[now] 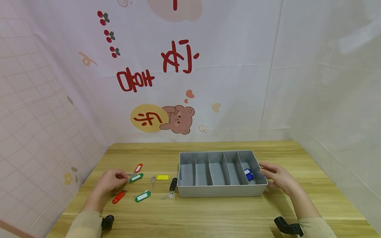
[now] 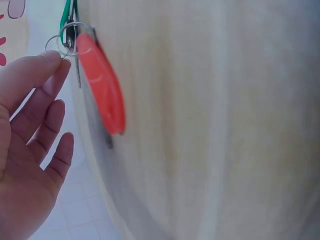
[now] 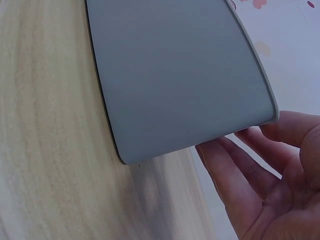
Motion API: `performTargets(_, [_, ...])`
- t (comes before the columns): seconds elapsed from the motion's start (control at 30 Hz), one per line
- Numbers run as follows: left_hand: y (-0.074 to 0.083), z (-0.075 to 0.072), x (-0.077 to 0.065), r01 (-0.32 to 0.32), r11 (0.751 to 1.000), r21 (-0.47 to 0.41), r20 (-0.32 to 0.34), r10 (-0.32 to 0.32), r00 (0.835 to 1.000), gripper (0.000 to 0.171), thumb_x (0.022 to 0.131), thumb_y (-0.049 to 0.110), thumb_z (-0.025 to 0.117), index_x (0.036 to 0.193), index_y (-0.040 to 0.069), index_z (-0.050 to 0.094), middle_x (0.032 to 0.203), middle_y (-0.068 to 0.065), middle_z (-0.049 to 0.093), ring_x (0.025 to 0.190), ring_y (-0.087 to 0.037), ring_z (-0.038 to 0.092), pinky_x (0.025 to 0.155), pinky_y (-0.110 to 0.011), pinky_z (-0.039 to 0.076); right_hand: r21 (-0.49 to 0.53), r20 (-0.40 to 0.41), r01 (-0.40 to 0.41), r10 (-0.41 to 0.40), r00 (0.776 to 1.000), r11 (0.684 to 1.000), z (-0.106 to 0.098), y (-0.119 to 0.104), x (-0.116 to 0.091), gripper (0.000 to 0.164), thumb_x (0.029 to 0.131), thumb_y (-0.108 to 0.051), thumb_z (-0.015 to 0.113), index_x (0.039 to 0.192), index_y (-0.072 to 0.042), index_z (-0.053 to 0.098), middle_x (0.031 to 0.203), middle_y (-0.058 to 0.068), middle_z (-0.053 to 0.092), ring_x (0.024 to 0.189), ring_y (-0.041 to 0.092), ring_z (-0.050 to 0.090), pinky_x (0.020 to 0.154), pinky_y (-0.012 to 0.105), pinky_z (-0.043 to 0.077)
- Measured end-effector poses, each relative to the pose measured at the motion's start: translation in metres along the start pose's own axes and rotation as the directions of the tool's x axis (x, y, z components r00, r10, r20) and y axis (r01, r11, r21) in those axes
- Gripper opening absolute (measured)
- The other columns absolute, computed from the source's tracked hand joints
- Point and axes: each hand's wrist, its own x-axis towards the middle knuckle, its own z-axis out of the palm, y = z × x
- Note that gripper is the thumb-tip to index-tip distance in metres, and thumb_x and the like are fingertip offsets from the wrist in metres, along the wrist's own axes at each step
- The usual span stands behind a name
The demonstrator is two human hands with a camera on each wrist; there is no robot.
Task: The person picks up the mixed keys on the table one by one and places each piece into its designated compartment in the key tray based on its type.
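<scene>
My left hand (image 1: 110,180) is over the left of the table, its thumb and index fingertip pinching a thin metal key ring (image 2: 52,46) by a green key tag (image 1: 136,178). Close by in the left wrist view lies a red key tag (image 2: 102,85) with its own ring. At the right end of a grey divided box (image 1: 220,191), my right hand (image 1: 279,178) grips the end wall, thumb at the rim and fingers against the outside. Blue key tags (image 1: 249,174) lie in the box's rightmost compartment.
More tagged keys lie left of the box: another red tag (image 1: 138,168), a second green tag (image 1: 143,196), a yellow tag (image 1: 162,177) and a black tag (image 1: 173,184) beside the box. A printed white cloth (image 1: 232,82) hangs behind the wooden table (image 1: 208,218).
</scene>
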Motion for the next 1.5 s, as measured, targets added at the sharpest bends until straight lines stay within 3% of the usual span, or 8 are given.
performTargets(0.23, [0.012, -0.005, 0.001, 0.004, 0.999, 0.032, -0.024, -0.003, 1.0, 0.004, 0.086, 0.012, 0.076, 0.087, 0.008, 0.074, 0.083, -0.001, 0.066, 0.077, -0.018, 0.056, 0.07, -0.034, 0.047, 0.002, 0.001, 0.009, -0.009, 1.0, 1.0, -0.001, 0.001, 0.0, 0.06, 0.103, -0.019, 0.055, 0.147, 0.012, 0.031, 0.14, 0.035, 0.045, 0.102, 0.014, 0.063, 0.078, 0.037, 0.057])
performTargets(0.87, [0.037, -0.008, 0.011, -0.08, 0.996, 0.047, -0.107, 0.085, 0.991, 0.007, 0.091, 0.018, 0.074, 0.089, 0.011, 0.073, 0.088, -0.001, 0.065, 0.078, -0.021, 0.054, 0.06, -0.03, 0.044, 0.008, 0.0, 0.008, -0.008, 1.0, 1.0, 0.0, 0.0, 0.0, 0.059, 0.103, -0.018, 0.055, 0.148, 0.012, 0.031, 0.139, 0.035, 0.046, 0.105, 0.019, 0.064, 0.08, 0.04, 0.057])
performTargets(1.13, [0.044, -0.007, 0.013, -0.145, 0.986, 0.085, -0.141, 0.156, 0.978, 0.005, 0.09, 0.017, 0.075, 0.09, 0.012, 0.074, 0.086, 0.002, 0.066, 0.079, -0.02, 0.058, 0.064, -0.03, 0.046, -0.007, -0.015, -0.004, 0.004, 1.0, 1.0, 0.001, 0.001, -0.001, 0.059, 0.103, -0.021, 0.054, 0.148, 0.011, 0.032, 0.142, 0.035, 0.043, 0.107, 0.02, 0.062, 0.081, 0.039, 0.056])
performTargets(1.33, [0.052, -0.005, 0.015, -0.159, 0.985, 0.064, -0.132, 0.167, 0.977, 0.006, 0.09, 0.017, 0.075, 0.089, 0.011, 0.074, 0.083, 0.003, 0.066, 0.08, -0.022, 0.057, 0.06, -0.029, 0.046, 0.01, -0.015, -0.001, 0.001, 1.0, 1.0, 0.001, -0.001, -0.001, 0.059, 0.103, -0.02, 0.055, 0.148, 0.011, 0.031, 0.141, 0.035, 0.043, 0.104, 0.016, 0.062, 0.08, 0.039, 0.056])
performTargets(1.5, [0.061, -0.002, 0.017, -0.188, 0.98, 0.058, -0.129, 0.194, 0.972, 0.005, 0.09, 0.015, 0.075, 0.088, 0.01, 0.074, 0.082, 0.004, 0.066, 0.076, -0.021, 0.056, 0.064, -0.03, 0.045, 0.006, -0.01, 0.007, -0.007, 1.0, 1.0, 0.001, -0.001, -0.001, 0.059, 0.103, -0.019, 0.054, 0.148, 0.012, 0.031, 0.142, 0.036, 0.041, 0.103, 0.013, 0.062, 0.08, 0.039, 0.056])
